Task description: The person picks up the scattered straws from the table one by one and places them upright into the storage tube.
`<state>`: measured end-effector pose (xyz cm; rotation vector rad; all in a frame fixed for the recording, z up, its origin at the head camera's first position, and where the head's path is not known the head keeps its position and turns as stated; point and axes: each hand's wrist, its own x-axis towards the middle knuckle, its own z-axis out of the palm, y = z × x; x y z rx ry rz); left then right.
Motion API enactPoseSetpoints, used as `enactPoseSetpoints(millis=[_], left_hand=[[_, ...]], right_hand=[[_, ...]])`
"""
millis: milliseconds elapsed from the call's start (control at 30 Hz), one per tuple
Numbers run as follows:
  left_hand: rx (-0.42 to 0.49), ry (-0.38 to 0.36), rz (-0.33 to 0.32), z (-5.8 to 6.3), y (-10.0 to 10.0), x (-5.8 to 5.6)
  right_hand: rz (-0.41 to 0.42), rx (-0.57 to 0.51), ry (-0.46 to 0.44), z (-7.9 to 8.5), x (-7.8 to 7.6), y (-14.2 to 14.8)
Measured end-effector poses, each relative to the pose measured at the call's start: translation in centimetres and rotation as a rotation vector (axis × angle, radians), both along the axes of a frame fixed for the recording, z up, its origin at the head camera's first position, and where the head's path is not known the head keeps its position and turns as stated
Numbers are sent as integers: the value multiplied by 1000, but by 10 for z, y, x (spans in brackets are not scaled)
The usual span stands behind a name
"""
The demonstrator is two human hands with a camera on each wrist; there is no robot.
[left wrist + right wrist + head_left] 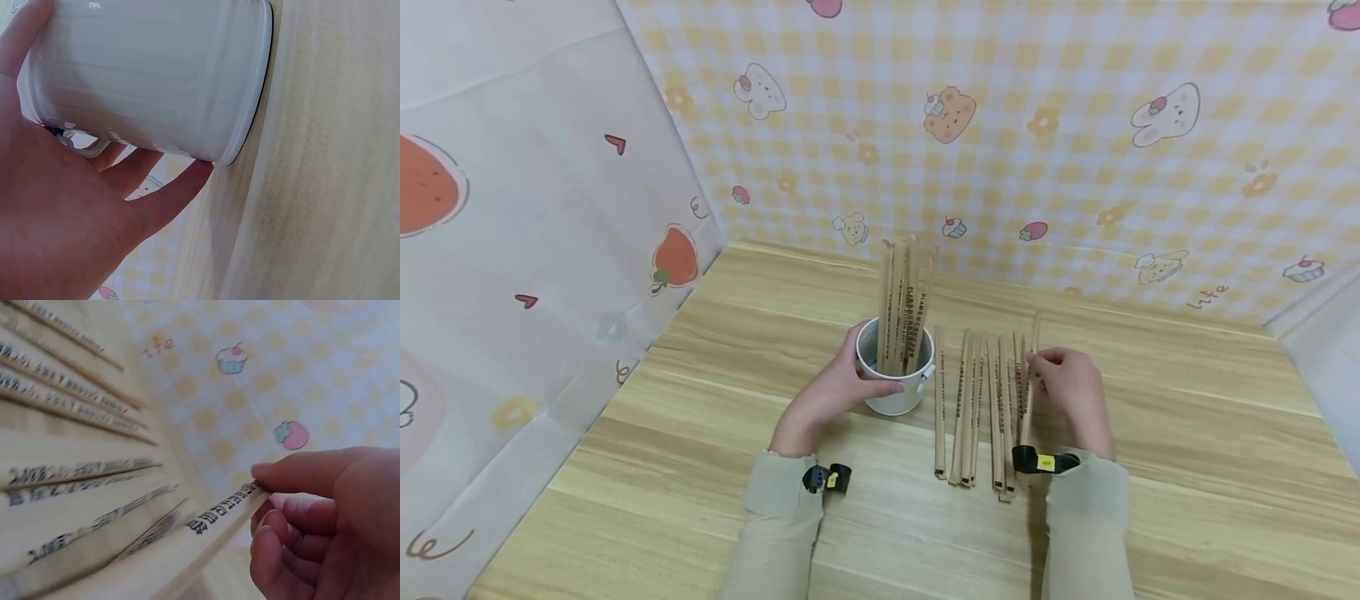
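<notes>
A small white pail (895, 405) stands upright on the table, with several paper-wrapped straws (901, 308) leaning in it. My left hand (842, 379) grips the pail from its left side, thumb across the front; in the left wrist view the fingers (175, 194) curve round its wall (150, 69). To the right, my right hand (1071, 383) pinches one paper-wrapped straw (1030, 375) between thumb and fingertips. That straw (206, 540) has dark print along its wrapper in the right wrist view. Beside it, several more wrapped straws (973, 408) lie roughly side by side.
The wooden table (700, 433) runs back to a yellow-checked cloth wall (895, 167). A white printed cloth (550, 208) borders it on the left. One straw (940, 400) lies apart, between the pail and the other straws.
</notes>
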<state>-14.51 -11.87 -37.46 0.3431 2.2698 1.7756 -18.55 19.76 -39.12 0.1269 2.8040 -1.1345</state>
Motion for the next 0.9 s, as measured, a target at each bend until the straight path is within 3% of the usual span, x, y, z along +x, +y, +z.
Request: enactPoseSetpoints(millis=[167, 600, 900], left_hand=[[-4, 5, -1, 1, 1, 0], [13, 6, -4, 1, 0, 0], [19, 12, -11, 0, 0, 0]], right_hand=[[-62, -55, 81, 14, 3, -3], [-212, -236, 394, 60, 18, -21], [-258, -568, 730, 79, 23, -35]])
